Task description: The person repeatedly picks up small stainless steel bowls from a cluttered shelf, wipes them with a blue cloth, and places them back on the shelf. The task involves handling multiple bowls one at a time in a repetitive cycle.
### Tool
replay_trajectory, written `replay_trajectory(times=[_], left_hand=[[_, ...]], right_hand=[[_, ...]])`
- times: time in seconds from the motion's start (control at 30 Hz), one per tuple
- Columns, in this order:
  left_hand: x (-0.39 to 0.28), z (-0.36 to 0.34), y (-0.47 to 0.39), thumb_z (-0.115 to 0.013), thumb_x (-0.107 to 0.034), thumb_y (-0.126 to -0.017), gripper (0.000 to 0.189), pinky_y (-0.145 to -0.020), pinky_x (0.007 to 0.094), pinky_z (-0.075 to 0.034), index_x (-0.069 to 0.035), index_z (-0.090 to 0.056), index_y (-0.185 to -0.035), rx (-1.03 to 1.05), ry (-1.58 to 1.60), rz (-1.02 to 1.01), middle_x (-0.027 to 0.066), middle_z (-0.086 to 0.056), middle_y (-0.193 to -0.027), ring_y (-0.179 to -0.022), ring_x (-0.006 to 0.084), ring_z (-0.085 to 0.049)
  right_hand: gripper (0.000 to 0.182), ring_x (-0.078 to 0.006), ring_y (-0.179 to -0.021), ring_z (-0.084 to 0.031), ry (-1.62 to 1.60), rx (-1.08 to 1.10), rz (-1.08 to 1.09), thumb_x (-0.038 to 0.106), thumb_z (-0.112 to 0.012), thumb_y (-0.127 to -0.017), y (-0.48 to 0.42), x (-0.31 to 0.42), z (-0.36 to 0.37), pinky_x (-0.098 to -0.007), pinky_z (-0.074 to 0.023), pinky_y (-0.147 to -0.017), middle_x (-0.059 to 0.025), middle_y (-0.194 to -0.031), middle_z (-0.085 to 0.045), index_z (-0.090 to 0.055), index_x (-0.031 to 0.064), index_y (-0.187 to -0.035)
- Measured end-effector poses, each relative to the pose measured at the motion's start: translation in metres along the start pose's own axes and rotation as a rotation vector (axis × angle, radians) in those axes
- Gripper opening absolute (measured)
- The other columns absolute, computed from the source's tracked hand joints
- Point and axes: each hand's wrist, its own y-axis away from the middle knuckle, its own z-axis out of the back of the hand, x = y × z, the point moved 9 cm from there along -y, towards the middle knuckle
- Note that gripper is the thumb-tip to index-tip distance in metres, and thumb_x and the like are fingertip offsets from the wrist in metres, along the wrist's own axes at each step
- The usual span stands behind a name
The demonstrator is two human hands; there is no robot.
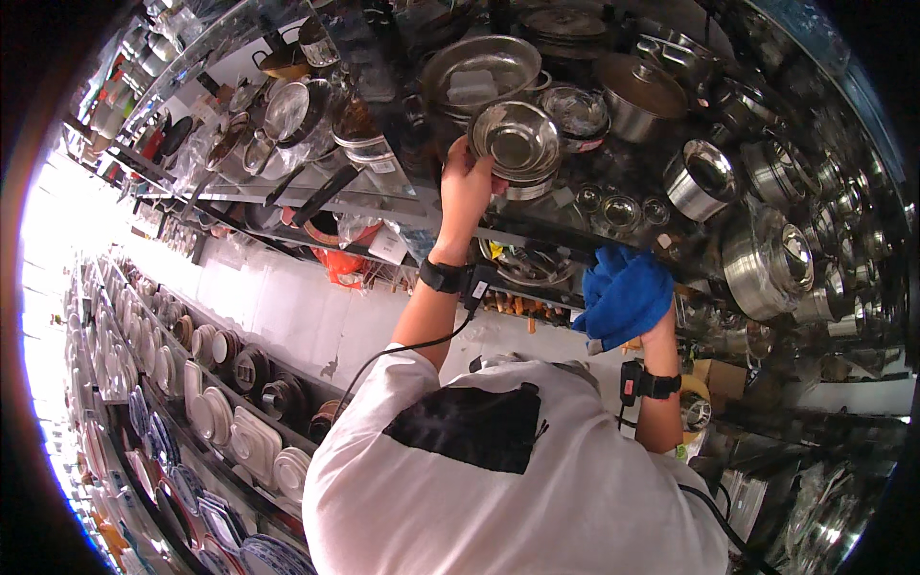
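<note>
My left hand (466, 172) grips the rim of a shiny stainless steel bowl (514, 141) at the left, thumb on the rim near its inside. Another round metal vessel shows just under this bowl. In my right hand (658, 327) is a bunched blue cloth (624, 296), held in front of the shelf edge; the cloth hides most of the fingers. Beyond the bowl stands a wide metal basin or colander (481, 72). Right of it are a plastic-wrapped bowl (575, 111) and a steel pot with a glass lid (641, 90).
Small steel cups (621, 212) stand near the front edge of the shelf (535, 241). Steel pots (701, 180) and a large wrapped pot (762, 262) stand at the right. Pans (296, 115) fill the left shelf. Racks of plates (251, 445) line the lower left.
</note>
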Motion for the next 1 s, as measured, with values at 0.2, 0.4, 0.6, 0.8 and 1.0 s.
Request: replay_trajectory(times=[0.2,0.4,0.6,0.8,1.0], left_hand=[[0.017,0.005,0.0,-0.052,-0.007,-0.084,0.043,-0.048,0.0278,-0.047,0.004,-0.042,-0.125,-0.071,-0.118,0.042,0.0127,-0.061,-0.078,-0.051,0.0157,-0.059],[0.019,0.0,-0.005,-0.051,-0.01,-0.085,0.043,-0.052,0.0324,-0.049,0.005,-0.043,-0.125,-0.013,-0.31,0.039,0.0155,-0.062,-0.081,-0.057,0.0231,-0.062],[-0.015,-0.001,0.012,-0.053,-0.022,-0.088,0.042,-0.062,0.0417,-0.05,0.003,-0.049,-0.122,-0.162,-0.854,-0.431,0.0227,-0.062,-0.083,-0.064,0.0381,-0.061],[0.007,-0.039,0.066,-0.06,-0.015,-0.088,0.029,-0.057,0.0266,-0.043,0.0,-0.058,-0.113,0.187,-0.485,-0.13,0.01,-0.063,-0.075,-0.065,0.0106,-0.056],[0.136,-0.162,0.212,-0.057,-0.025,-0.091,0.026,-0.056,0.0237,-0.045,-0.006,-0.064,-0.107,1.266,-0.481,0.456,0.0009,-0.063,-0.077,-0.066,0.0065,-0.055]], right_hand=[[0.038,-0.025,-0.102,-0.058,-0.215,-0.016,-0.149,0.032,-0.045,-0.095,0.026,0.009,-0.037,-0.0387,-0.0477,-0.09,-0.0111,-0.116,-0.059,-0.051,0.0062,-0.121],[0.038,-0.0252,-0.1,-0.059,0.16,0.013,0.017,0.033,-0.045,-0.095,0.009,0.001,0.004,-0.0392,-0.0479,-0.089,-0.0116,-0.116,-0.059,-0.051,0.0062,-0.122],[0.039,-0.023,-0.095,-0.06,-0.116,0.13,-0.137,0.029,-0.047,-0.095,0.031,0.001,-0.043,-0.0378,-0.0502,-0.085,-0.0093,-0.111,-0.061,-0.05,0.0047,-0.125],[0.042,-0.0218,-0.1,-0.057,-0.05,-0.095,-0.123,0.029,-0.055,-0.091,0.053,-0.007,0.009,-0.0387,-0.0486,-0.088,-0.009,-0.113,-0.059,-0.048,0.0075,-0.126],[0.039,-0.0205,-0.1,-0.059,-0.362,-0.17,0.067,0.026,-0.051,-0.093,0.109,0.006,0.087,-0.0363,-0.0496,-0.089,-0.0091,-0.113,-0.06,-0.048,0.0041,-0.125]])
